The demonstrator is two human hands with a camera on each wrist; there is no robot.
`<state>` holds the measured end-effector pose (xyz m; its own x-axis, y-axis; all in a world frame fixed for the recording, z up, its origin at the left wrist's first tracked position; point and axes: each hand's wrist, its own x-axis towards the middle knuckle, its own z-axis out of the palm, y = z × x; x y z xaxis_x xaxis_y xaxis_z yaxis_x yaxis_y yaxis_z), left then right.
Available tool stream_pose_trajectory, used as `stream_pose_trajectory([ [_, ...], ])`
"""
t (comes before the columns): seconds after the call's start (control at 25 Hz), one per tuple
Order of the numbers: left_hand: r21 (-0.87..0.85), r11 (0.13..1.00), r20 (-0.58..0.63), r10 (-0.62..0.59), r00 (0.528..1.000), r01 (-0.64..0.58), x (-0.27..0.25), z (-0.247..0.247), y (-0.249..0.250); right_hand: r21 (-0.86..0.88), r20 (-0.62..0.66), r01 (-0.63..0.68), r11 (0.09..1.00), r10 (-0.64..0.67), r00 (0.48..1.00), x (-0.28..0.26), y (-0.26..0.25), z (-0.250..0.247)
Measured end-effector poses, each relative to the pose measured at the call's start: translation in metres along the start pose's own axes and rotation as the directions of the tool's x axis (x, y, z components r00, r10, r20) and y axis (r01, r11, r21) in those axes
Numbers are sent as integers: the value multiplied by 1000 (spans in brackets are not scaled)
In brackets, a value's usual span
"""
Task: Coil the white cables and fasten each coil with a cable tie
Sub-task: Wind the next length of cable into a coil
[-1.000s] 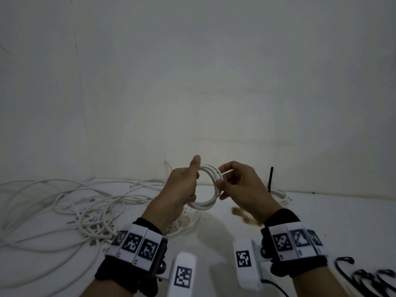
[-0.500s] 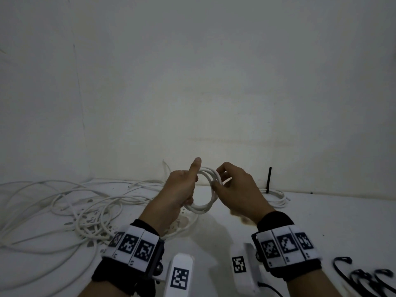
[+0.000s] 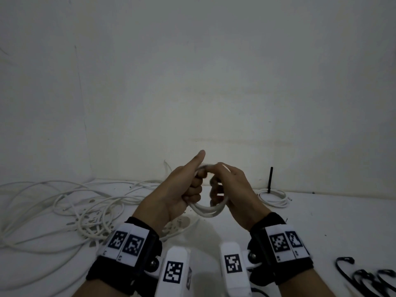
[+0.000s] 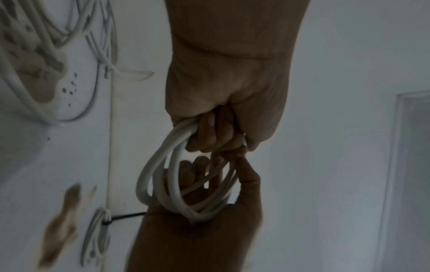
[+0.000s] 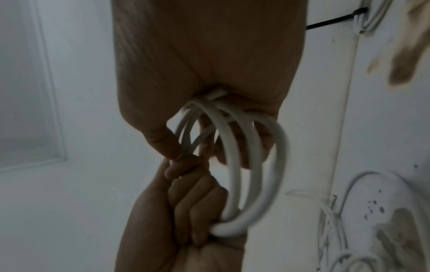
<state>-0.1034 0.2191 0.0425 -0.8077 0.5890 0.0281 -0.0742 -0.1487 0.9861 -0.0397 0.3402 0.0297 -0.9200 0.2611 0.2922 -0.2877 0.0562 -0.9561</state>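
both hands (image 3: 233,189) moved closer, fingers curled gripping upright coil (image 3: 206,211), thumb up.

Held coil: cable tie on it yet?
No: the left wrist view shows the held coil as bare white loops between both hands, with no black tie around it.

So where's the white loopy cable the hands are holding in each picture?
Head: the cable coil hangs at lower centre, gripped between the left hand and the right hand.
Left wrist: the coil is just below centre.
Right wrist: the coil is right of centre.
Shared landmark: the finished coil with a black cable tie.
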Motion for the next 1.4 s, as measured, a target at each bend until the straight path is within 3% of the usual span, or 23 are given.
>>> stream_pose_trajectory([
  [0.12, -93, 996, -10, -12, 1000, 11, 3, -4, 2, 161, -36, -110, 981, 118, 992, 1, -2, 2],
  [0.24, -54, 998, 2, -12, 1000, 12, 5, -7, 2, 380, 103, -286, 880, 267, 958, 0, -10, -1],
  [0.32, -88, 996, 34, -18, 999, 21, 5, -9, 2, 406, 171, -325, 854, 278, 945, 0, -15, -5],
  [0.56, -31, 998, 24, -54, 998, 55, 3, -11, 1, 283, 15, -203, 937, 207, 978, 0, -11, -1],
  [0.68, 13, 995, 22, -99, 995, 99, 2, -13, 0, 216, 20, -187, 958, 187, 982, -2, -8, 2],
  [0.8, -129, 971, 169, -177, 970, 200, 0, -16, 6, 204, 10, -220, 954, 222, 975, -3, -13, 3],
  [0.88, -213, 957, 216, -152, 965, 198, -2, -15, 11, 187, -29, -198, 962, 207, 978, -4, -14, 5],
  [1.04, -151, 983, 64, -91, 994, 100, 0, -13, 10, 79, -1, -219, 973, 219, 976, -5, -6, 15],
  [1.2, -178, 977, 3, -115, 993, 113, 2, -15, 8, 104, 21, -257, 961, 257, 966, -4, -3, 18],
  [1.4, -118, 986, 67, -111, 992, 118, 0, 3, 1, 135, -220, -126, 983, 154, 963, -1, -12, 3],
])
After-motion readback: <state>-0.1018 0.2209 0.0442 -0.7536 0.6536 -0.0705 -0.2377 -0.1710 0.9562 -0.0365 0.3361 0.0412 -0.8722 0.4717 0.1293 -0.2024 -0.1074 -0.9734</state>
